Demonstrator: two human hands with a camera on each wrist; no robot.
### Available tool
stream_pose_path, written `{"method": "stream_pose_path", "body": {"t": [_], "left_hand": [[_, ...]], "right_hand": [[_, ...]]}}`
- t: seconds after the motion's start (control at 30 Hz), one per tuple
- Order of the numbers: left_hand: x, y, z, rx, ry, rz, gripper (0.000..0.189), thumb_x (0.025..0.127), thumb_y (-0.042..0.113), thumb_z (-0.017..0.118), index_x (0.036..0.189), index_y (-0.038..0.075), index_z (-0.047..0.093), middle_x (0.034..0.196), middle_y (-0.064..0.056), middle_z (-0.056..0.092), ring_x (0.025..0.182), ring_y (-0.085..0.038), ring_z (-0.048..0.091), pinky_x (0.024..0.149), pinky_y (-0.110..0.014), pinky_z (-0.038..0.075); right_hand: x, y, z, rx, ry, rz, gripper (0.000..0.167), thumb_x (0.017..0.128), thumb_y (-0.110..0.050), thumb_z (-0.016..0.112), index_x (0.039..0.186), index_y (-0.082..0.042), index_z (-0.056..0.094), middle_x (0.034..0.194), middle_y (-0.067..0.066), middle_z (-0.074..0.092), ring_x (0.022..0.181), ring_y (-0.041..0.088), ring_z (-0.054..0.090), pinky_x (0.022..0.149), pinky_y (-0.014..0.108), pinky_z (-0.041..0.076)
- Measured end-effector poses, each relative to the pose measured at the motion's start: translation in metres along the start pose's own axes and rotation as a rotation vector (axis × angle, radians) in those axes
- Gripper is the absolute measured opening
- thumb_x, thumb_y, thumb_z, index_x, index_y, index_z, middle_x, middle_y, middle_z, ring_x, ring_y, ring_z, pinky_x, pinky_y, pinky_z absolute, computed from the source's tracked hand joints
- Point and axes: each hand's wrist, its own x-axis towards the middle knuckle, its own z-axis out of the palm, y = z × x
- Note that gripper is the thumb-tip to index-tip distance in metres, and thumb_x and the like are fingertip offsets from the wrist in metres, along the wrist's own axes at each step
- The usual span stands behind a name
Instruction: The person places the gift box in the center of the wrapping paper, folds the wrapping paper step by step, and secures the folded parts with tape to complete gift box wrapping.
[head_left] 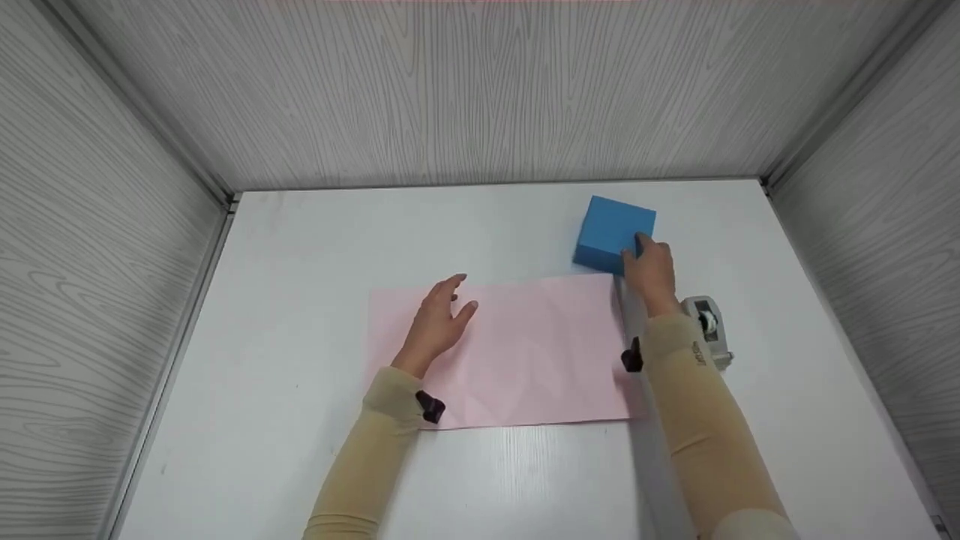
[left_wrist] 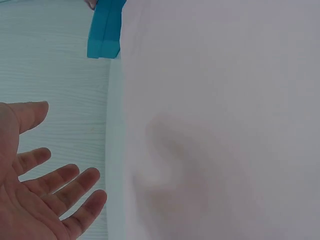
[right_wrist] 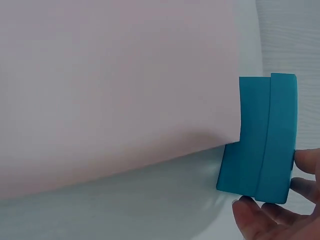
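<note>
A blue box [head_left: 616,223] stands at the back right of the white table. My right hand [head_left: 651,271] grips its near right corner; in the right wrist view the thumb and fingers [right_wrist: 252,220] lie against two sides of the box [right_wrist: 265,135]. A large sheet of pink paper [head_left: 544,345] with faint creases lies just in front of the box. Over the paper's left part hovers my left hand [head_left: 436,324], fingers spread and holding nothing. The left wrist view shows that palm [left_wrist: 30,210] and a shadow on the paper.
A grey tape dispenser [head_left: 706,322] stands beside my right wrist, partly covered by the sleeve [head_left: 690,405]. Grey wood-grain panels [head_left: 480,90] enclose the white table [head_left: 285,300] at the back and both sides.
</note>
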Motion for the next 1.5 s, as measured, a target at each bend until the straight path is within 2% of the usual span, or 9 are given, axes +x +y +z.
{"method": "stream_pose_path", "body": {"t": [0.23, 0.47, 0.73, 0.97, 1.13, 1.37, 1.5], "left_hand": [[0.006, 0.006, 0.012, -0.101, -0.022, 0.032, 0.049, 0.103, 0.022, 0.051, 0.148, 0.006, 0.039, 0.142, -0.02, 0.046, 0.125, -0.033, 0.051, 0.101, -0.046, 0.043], [0.016, 0.009, 0.02, -0.165, -0.03, 0.017, 0.051, 0.103, 0.025, 0.052, 0.148, 0.005, 0.039, 0.143, -0.02, 0.045, 0.125, -0.032, 0.051, 0.101, -0.045, 0.043], [0.026, 0.01, 0.027, -0.262, -0.049, -0.034, 0.052, 0.103, 0.027, 0.052, 0.148, 0.005, 0.039, 0.144, -0.02, 0.046, 0.126, -0.029, 0.051, 0.103, -0.043, 0.041], [0.034, 0.009, 0.029, -0.336, -0.053, -0.086, 0.052, 0.103, 0.025, 0.051, 0.149, 0.004, 0.039, 0.145, -0.019, 0.046, 0.127, -0.026, 0.052, 0.103, -0.039, 0.042], [0.04, 0.011, 0.029, -0.36, -0.083, -0.109, 0.052, 0.104, 0.024, 0.048, 0.151, 0.004, 0.036, 0.148, -0.016, 0.044, 0.13, -0.026, 0.048, 0.105, -0.039, 0.04], [0.052, 0.012, 0.03, -0.398, -0.097, -0.138, 0.052, 0.104, 0.019, 0.048, 0.151, 0.003, 0.033, 0.149, -0.017, 0.041, 0.133, -0.028, 0.045, 0.107, -0.039, 0.038], [0.056, 0.013, 0.031, -0.425, -0.121, -0.158, 0.054, 0.104, 0.021, 0.047, 0.153, 0.004, 0.03, 0.151, -0.017, 0.039, 0.136, -0.028, 0.042, 0.108, -0.039, 0.037]], "right_hand": [[0.001, -0.014, 0.018, -0.024, -0.049, -0.062, 0.049, 0.106, -0.018, 0.041, 0.15, 0.001, 0.034, 0.141, 0.032, 0.037, 0.134, 0.043, 0.038, 0.109, 0.051, 0.032], [0.0, -0.03, 0.034, 0.013, -0.056, -0.122, 0.044, 0.106, -0.013, 0.038, 0.149, -0.002, 0.039, 0.14, 0.03, 0.04, 0.132, 0.042, 0.04, 0.108, 0.05, 0.033], [-0.003, -0.041, 0.051, 0.068, -0.06, -0.17, 0.044, 0.105, -0.008, 0.036, 0.147, 0.0, 0.04, 0.144, 0.027, 0.041, 0.136, 0.039, 0.037, 0.111, 0.047, 0.03], [-0.005, -0.049, 0.061, 0.129, -0.103, -0.141, 0.048, 0.106, -0.013, 0.037, 0.151, 0.0, 0.031, 0.151, 0.021, 0.036, 0.142, 0.033, 0.03, 0.114, 0.043, 0.025], [-0.007, -0.053, 0.064, 0.19, -0.142, -0.118, 0.05, 0.105, -0.018, 0.04, 0.152, -0.001, 0.03, 0.151, 0.019, 0.039, 0.137, 0.033, 0.039, 0.11, 0.044, 0.032], [-0.008, -0.053, 0.065, 0.292, -0.233, -0.029, 0.055, 0.105, -0.026, 0.043, 0.152, -0.001, 0.03, 0.149, 0.021, 0.039, 0.138, 0.034, 0.035, 0.11, 0.045, 0.032], [-0.01, -0.053, 0.064, 0.351, -0.25, -0.001, 0.055, 0.105, -0.027, 0.043, 0.153, -0.003, 0.029, 0.15, 0.021, 0.038, 0.136, 0.033, 0.04, 0.107, 0.045, 0.036]]}}
